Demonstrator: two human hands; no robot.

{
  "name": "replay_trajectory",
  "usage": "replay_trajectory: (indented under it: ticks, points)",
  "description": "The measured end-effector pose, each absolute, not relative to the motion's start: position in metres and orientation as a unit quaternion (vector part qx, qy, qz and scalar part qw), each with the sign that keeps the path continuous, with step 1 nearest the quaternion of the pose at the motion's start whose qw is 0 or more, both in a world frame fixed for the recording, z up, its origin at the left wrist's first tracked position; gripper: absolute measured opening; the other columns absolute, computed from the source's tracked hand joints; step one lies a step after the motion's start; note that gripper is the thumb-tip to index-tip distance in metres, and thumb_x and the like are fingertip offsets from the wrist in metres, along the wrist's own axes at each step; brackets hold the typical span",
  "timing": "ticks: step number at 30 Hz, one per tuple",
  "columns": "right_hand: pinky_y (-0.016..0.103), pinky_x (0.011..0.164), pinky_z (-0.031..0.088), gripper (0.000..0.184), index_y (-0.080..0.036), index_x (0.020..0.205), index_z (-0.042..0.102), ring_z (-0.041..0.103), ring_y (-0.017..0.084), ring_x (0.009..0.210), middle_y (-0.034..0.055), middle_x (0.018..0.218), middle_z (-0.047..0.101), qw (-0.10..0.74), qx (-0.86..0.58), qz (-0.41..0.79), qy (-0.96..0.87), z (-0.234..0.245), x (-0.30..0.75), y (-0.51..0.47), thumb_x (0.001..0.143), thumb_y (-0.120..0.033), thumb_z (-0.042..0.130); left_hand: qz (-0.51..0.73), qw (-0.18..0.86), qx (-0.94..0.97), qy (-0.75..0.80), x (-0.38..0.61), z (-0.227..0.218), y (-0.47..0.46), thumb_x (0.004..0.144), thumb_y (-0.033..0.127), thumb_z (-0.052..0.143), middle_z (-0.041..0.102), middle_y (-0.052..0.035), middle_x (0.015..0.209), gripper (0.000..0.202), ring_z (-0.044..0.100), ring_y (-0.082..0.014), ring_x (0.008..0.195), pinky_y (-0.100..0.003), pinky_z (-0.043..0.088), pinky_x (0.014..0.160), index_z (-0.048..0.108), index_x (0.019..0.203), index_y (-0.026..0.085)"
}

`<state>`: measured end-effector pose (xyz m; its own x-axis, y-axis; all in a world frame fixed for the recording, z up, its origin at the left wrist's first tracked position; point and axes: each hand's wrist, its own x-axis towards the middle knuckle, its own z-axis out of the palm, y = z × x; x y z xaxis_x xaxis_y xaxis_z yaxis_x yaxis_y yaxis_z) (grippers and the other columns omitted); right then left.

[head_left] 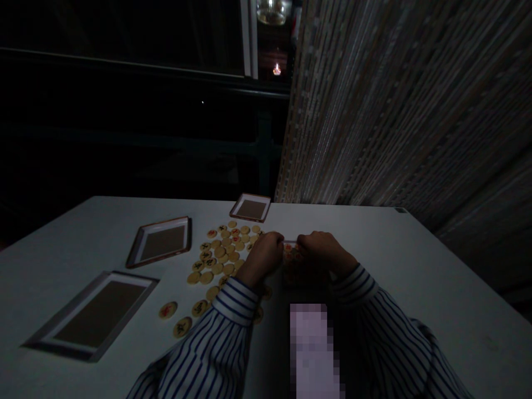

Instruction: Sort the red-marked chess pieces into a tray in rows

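Observation:
A small box (293, 271) stands in shadow between my hands, with several round red-marked xiangqi pieces (290, 250) inside. Its pale far rim shows between my knuckles. My left hand (265, 256) is closed at the far left corner of the box, its wrist beside the loose pieces. At the far right corner, my right hand (325, 250) is likewise closed, fingers curled inward on the rim. Many loose wooden xiangqi pieces (224, 250) lie spread to the left, some with black or red characters up and some blank. My left forearm covers part of them.
Three shallow trays or lids lie on the white table (415, 288): a near-left one (98, 317), a middle one (160, 242) and a far one (250, 208). A pixelated pinkish rectangle (312, 349) shows between my forearms. A string curtain (344, 111) hangs behind; the light is dim.

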<state>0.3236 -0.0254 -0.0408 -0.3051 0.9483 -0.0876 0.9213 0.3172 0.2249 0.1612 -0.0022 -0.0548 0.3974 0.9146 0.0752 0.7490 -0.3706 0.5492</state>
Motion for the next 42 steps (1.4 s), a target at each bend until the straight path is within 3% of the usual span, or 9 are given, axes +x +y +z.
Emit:
replay_trajectory:
  ticks: [42]
  points:
    - [0.032,0.067,0.045,0.028,-0.018,0.103,0.061,0.062,0.024,0.084,0.0106,0.092,0.066,0.097,0.562,0.040,0.820,-0.0412,0.3239,-0.0249,0.086,-0.028,0.040,0.184,0.221,0.809,0.512,0.1593,-0.0543,-0.0030,0.077,0.014,0.042,0.068,-0.0099,0.085,0.026,0.060,-0.0173,0.078,-0.026,0.042,0.072,0.066,0.085,0.014]
